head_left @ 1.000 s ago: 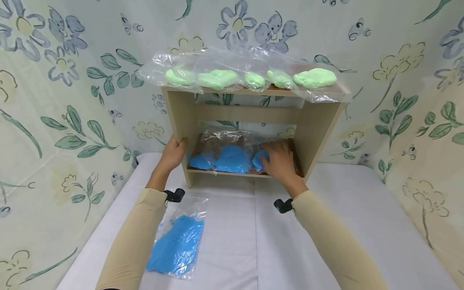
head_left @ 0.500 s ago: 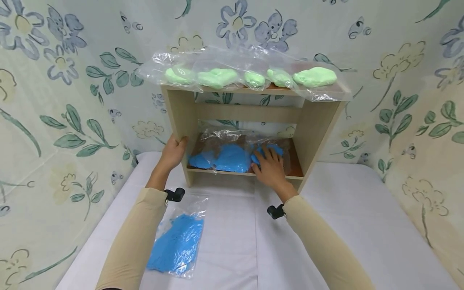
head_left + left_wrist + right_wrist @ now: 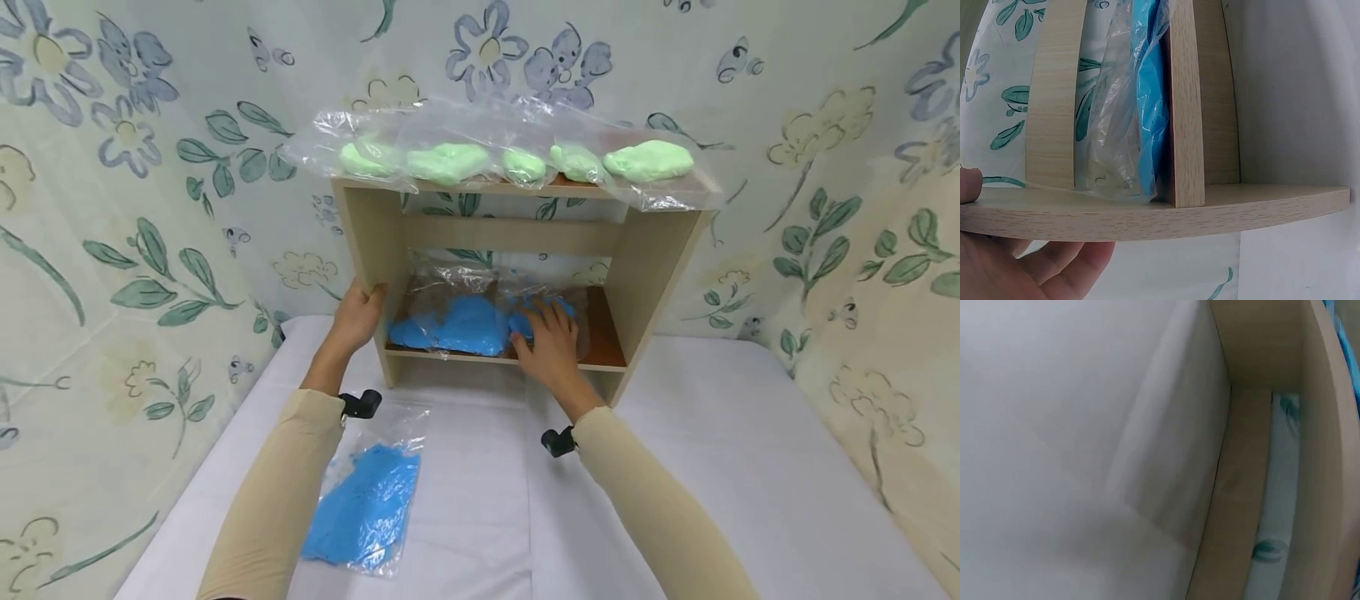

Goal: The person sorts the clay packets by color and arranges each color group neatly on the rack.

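A small wooden shelf unit [image 3: 663, 275] stands on the white-covered table. My left hand [image 3: 358, 315] grips its left side panel [image 3: 1085, 215]; in the left wrist view the thumb lies on the inner face and the fingers on the outer. On the lower board, my right hand [image 3: 551, 346] rests with spread fingers on a clear bag of blue clay-like stuff [image 3: 519, 325], which it partly covers. That bag lies against more bagged blue lumps [image 3: 471, 325] to its left. The right hand is out of sight in the right wrist view.
Several pale green lumps in clear bags [image 3: 648, 162] line the top board. A flat bag of blue stuff [image 3: 363, 504] lies on the white cloth [image 3: 480, 492] near my left forearm. Brown board [image 3: 606, 329] shows right of the right hand. Flowered cloth [image 3: 810, 217] hangs behind.
My right hand has shifted left along the lower board, and the blue bag under it has moved left against the others. The left hand has stayed on the side panel.
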Tool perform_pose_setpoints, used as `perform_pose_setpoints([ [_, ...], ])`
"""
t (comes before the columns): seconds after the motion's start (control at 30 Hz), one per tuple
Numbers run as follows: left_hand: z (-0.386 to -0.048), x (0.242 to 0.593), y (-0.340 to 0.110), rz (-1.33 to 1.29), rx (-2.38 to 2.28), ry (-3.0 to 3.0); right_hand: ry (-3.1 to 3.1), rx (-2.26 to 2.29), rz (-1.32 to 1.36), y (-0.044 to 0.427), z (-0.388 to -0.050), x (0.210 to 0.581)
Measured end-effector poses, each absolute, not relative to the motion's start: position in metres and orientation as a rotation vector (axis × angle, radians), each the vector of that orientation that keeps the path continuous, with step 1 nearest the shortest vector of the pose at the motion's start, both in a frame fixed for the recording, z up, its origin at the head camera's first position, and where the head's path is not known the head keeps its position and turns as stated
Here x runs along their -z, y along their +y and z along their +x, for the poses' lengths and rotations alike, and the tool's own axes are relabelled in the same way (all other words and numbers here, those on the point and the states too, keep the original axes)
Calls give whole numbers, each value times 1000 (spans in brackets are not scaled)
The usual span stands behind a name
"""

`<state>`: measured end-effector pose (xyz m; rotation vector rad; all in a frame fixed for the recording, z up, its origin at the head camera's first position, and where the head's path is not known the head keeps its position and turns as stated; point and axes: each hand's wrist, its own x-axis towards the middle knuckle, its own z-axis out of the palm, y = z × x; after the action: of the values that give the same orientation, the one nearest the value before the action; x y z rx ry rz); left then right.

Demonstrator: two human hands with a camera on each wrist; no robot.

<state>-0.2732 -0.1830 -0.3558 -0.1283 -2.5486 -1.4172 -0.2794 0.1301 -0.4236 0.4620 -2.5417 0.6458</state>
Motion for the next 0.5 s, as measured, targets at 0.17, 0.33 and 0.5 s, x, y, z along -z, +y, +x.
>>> perform_pose_setpoints([
  [0.17, -272, 360, -180, -172, 1419, -2548, -2091, -694, 610, 120, -244, 433],
  [0.33, -272, 360, -181, -237, 1425, -2545, -2088, -681, 800, 100, -206, 443],
  [0.5, -273, 358, -184, -254, 1435, -2527, -2678, -602, 973, 72, -170, 449],
])
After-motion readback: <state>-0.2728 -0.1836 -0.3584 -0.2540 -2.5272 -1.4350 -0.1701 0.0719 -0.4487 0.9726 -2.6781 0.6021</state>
